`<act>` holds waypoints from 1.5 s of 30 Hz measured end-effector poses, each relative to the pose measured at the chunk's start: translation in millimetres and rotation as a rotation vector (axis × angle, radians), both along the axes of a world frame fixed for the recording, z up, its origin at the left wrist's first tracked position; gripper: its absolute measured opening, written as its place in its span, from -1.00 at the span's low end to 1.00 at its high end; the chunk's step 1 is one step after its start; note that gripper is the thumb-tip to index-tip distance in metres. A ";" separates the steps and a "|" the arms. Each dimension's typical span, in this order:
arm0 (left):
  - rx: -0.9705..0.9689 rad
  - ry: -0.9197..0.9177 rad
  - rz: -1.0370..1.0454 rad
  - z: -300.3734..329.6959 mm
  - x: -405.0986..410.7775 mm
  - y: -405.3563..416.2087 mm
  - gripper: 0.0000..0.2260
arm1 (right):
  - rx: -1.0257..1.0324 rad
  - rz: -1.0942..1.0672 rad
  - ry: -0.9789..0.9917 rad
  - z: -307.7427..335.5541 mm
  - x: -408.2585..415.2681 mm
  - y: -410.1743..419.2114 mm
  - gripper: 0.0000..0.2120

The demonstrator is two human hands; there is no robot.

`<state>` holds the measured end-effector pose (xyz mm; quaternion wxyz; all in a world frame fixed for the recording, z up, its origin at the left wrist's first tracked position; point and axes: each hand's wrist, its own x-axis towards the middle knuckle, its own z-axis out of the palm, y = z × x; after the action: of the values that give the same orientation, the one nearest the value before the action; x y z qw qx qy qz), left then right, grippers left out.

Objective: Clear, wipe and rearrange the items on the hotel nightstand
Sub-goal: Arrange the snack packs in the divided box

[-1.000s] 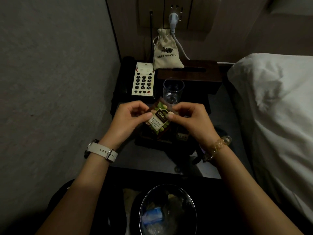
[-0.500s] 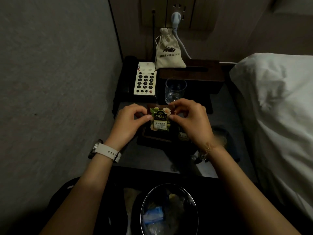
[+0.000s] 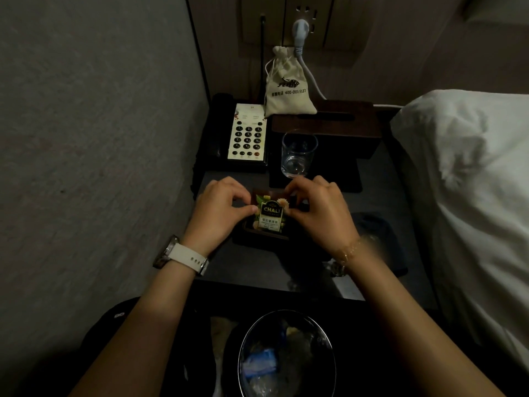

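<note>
Fingers of the left hand (image 3: 219, 209) and right hand (image 3: 322, 210) pinch a tea packet (image 3: 269, 214) between them. Glass (image 3: 298, 152) stands just behind the right hand.

Green-labelled CHALI tea sachet (image 3: 269, 214) lies flat in small dark tray (image 3: 259, 239) on nightstand (image 3: 246, 270).
</note>
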<state>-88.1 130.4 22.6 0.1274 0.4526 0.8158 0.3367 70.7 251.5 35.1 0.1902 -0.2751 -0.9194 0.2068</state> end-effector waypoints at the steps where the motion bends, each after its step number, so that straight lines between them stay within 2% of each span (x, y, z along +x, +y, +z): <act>1: -0.006 0.011 0.009 0.6 0.9 0.2 -0.87 | 0.014 0.000 -0.018 -1.3 0.2 0.6 -0.75; 4: 0.076 -0.012 0.028 3.3 3.0 0.6 -0.77 | 0.070 0.005 -0.043 -4.4 -0.3 -0.1 -0.75; 7: 0.140 -0.056 0.017 3.6 4.1 2.1 -0.92 | 0.151 0.027 -0.049 -7.3 -1.3 -0.7 -0.79; 10: 0.115 -0.035 0.022 0.9 6.6 4.1 -0.99 | 0.187 0.008 -0.051 -7.1 -1.1 2.7 -0.77; 15: 0.040 0.054 0.038 -6.5 6.7 6.6 -0.95 | 0.164 0.037 -0.159 -7.8 3.3 4.5 -0.67; 18: 0.075 -0.024 0.071 -7.1 4.5 5.9 -0.78 | -0.018 0.045 -0.108 1.2 11.1 11.8 -0.43; 20: 0.065 -0.150 0.088 -4.5 1.8 4.4 -0.67 | -0.137 0.070 -0.186 8.5 21.4 22.0 -0.14; 22: 0.024 -0.214 0.108 -3.2 -1.6 3.0 -0.64 | -0.247 0.106 -0.338 11.5 34.7 30.3 0.15; 25: -0.028 -0.193 0.138 -3.4 -3.9 1.9 -0.71 | -0.322 0.163 -0.487 2.9 51.9 30.8 0.32; 29: -0.086 -0.136 0.142 -3.5 1.0 2.1 -0.79 | -0.242 0.154 -0.445 -9.3 52.3 29.3 0.31; 32: -0.049 -0.178 0.180 -1.4 6.4 4.7 -0.70 | -0.226 0.140 -0.363 -8.9 49.5 31.1 0.24; 35: 0.060 -0.281 0.249 1.5 9.7 10.2 -0.67 | -0.292 0.115 -0.240 -7.7 52.2 36.7 0.20; 40: 0.374 -0.509 0.285 8.3 17.7 25.6 -0.69 | -0.367 0.045 -0.001 6.5 67.8 64.6 0.15; 45: 0.407 -0.671 0.123 6.7 47.2 51.8 -0.76 | -0.413 -0.032 0.084 10.9 96.7 98.0 0.09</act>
<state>-40.9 182.2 29.3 0.2743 0.2839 0.6709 0.6277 167.4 349.5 46.0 0.1712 -0.3139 -0.8444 0.3991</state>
